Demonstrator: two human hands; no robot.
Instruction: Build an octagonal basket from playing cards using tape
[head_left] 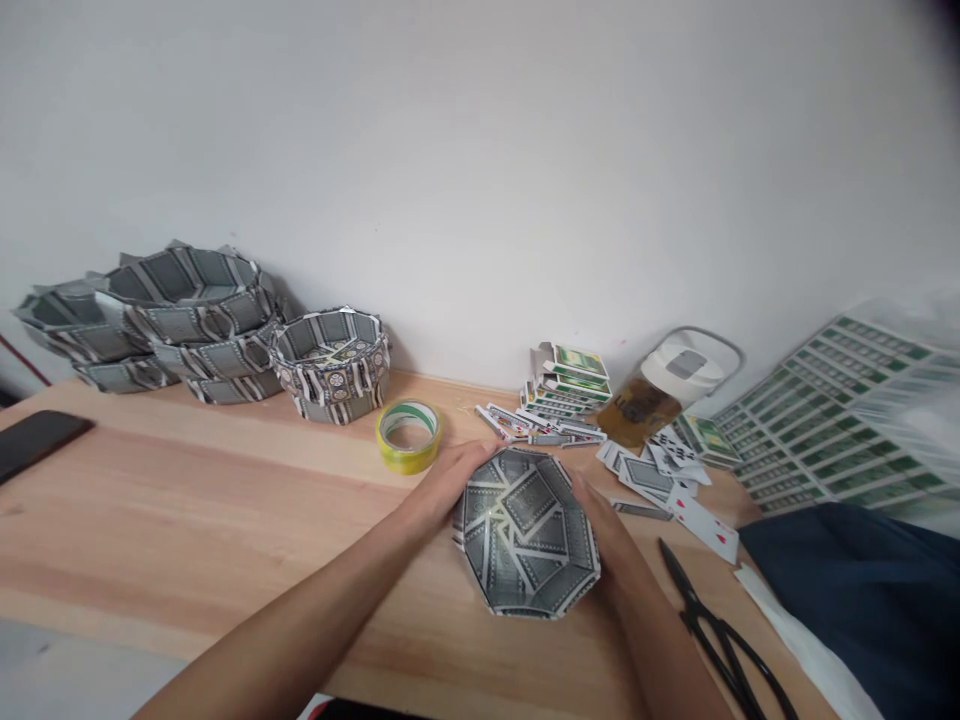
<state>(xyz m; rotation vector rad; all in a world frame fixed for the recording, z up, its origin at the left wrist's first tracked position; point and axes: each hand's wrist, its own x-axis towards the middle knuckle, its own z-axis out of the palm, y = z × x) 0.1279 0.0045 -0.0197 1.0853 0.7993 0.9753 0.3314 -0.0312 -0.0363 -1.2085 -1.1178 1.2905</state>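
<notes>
Over the wooden table, the many-sided card piece was held directly between both hands, its left side clasped by the left hand and its right by the right hand, its longer axis pointed away from the body.

card bowl: printed paper card, glossy, catching glare | desk: smooth wood, visible grain | tape roll: shiny plastic film | jug: see-through body, glass or plastic unclear | scissors: smooth black handles | dark bundle: matt cloth | wall: smooth, matt
</notes>
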